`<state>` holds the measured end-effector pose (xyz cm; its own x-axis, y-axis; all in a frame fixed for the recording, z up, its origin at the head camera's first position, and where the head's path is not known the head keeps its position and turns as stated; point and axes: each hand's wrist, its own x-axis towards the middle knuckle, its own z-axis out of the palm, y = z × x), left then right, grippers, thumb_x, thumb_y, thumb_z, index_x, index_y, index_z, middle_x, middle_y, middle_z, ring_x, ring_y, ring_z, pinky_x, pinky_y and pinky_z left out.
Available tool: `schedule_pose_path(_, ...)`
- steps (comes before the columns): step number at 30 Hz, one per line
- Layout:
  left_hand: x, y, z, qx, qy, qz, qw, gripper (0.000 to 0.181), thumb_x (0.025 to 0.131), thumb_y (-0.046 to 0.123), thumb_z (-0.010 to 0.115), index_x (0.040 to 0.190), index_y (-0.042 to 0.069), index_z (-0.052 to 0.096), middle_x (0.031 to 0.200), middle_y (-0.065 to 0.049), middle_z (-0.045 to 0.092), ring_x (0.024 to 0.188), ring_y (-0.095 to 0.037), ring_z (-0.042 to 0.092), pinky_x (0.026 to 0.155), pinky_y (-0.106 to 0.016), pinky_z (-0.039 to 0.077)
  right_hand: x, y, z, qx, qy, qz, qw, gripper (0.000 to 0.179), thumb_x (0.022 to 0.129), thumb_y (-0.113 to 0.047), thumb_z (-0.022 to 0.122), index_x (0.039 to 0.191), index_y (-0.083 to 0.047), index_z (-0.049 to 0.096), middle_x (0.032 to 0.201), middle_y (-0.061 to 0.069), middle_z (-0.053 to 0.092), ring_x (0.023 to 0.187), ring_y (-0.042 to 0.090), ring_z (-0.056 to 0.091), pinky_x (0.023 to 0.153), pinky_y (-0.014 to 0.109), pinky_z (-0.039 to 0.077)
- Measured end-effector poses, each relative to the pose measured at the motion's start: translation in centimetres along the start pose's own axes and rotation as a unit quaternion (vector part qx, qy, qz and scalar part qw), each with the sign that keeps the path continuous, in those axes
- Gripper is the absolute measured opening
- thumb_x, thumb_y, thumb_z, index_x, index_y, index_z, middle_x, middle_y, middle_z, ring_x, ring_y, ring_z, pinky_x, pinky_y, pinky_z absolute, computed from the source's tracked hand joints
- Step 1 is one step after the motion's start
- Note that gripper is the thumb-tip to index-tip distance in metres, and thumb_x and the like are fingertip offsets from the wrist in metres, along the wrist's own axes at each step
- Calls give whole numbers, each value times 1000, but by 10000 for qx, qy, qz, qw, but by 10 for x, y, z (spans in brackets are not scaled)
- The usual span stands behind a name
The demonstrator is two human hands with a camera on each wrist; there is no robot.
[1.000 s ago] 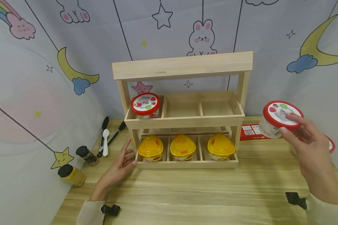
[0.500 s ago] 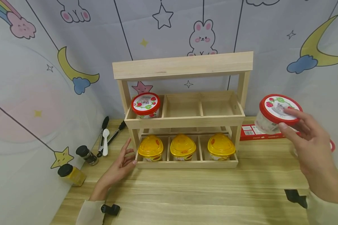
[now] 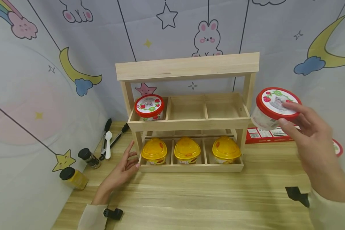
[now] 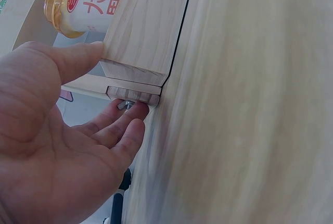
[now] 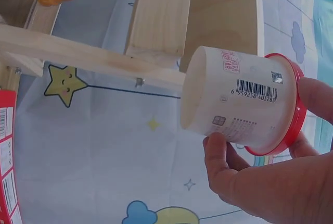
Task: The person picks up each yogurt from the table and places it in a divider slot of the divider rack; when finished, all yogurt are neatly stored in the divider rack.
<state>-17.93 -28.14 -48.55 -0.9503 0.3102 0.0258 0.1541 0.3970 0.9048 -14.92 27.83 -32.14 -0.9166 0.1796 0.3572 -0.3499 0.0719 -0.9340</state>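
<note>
A two-tier wooden rack [image 3: 189, 124] stands on the table. My left hand [image 3: 120, 171] holds its lower left corner, the thumb at the front board and fingertips by a metal screw [image 4: 126, 104] on the end. My right hand [image 3: 314, 140] grips a clear-sided tub with a red lid [image 3: 279, 103] in the air, right of the upper tier. Its barcode side [image 5: 242, 101] shows in the right wrist view, and its base tilts toward the rack. A similar red-lidded tub [image 3: 149, 106] sits in the upper left compartment. Yellow-lidded cups [image 3: 187, 148] fill the three lower compartments.
A red box [image 3: 264, 135] lies behind my right hand, and another red lid [image 3: 337, 147] is partly hidden by that hand. On the left are a dark-capped shaker [image 3: 89, 158], a yellow jar [image 3: 73, 178], a white spoon [image 3: 108, 145] and black-handled tongs [image 3: 119, 135].
My right hand has moved left and up with the red-lidded tub, closer to the rack's right end. The left hand stays at the rack's corner.
</note>
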Motion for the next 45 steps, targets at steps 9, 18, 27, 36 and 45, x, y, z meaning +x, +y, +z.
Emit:
schedule_pose_path(9, 0, -1, 0, -70, 5, -10, 10000, 94, 111, 16, 61, 173, 41, -4, 165, -32, 27, 152, -56, 43, 129, -51, 40, 7, -9, 17, -89, -314, 161, 9993, 53, 104, -8, 69, 155, -18, 58, 157, -6, 47, 134, 15, 47, 86, 5, 57)
schedule_pose_path(18, 1, -3, -1, -66, -1, -17, 10000, 95, 110, 17, 62, 173, 42, -4, 166, -32, 28, 151, -56, 44, 119, -16, 43, 14, -12, 36, 35, -646, 149, 9978, 54, 104, -9, 70, 155, -18, 58, 164, -1, 43, 142, 22, 42, 90, 8, 59)
schedule_pose_path(27, 0, -2, 0, -16, 28, 7, 10000, 94, 110, 16, 62, 173, 40, -4, 165, -33, 28, 150, -57, 44, 127, -48, 42, 21, -15, 53, -427, -941, 323, 9941, 55, 106, -17, 69, 158, -27, 54, 173, 2, 36, 150, 26, 34, 91, 9, 58)
schedule_pose_path(36, 2, -2, 0, -29, 15, -58, 10000, 94, 110, 16, 62, 172, 44, -3, 166, -31, 30, 151, -54, 44, 127, -58, 37, 25, -15, 72, -372, -1219, 76, 9918, 52, 106, -16, 68, 156, -27, 56, 171, 5, 37, 148, 27, 36, 95, 6, 55)
schedule_pose_path(45, 1, -2, 1, -89, 38, -17, 10000, 94, 110, 14, 62, 173, 41, -2, 165, -32, 30, 151, -56, 44, 127, -61, 35, 29, -20, 94, -285, -1420, -115, 9894, 49, 106, -16, 68, 153, -23, 59, 164, 5, 46, 141, 24, 45, 101, 8, 53)
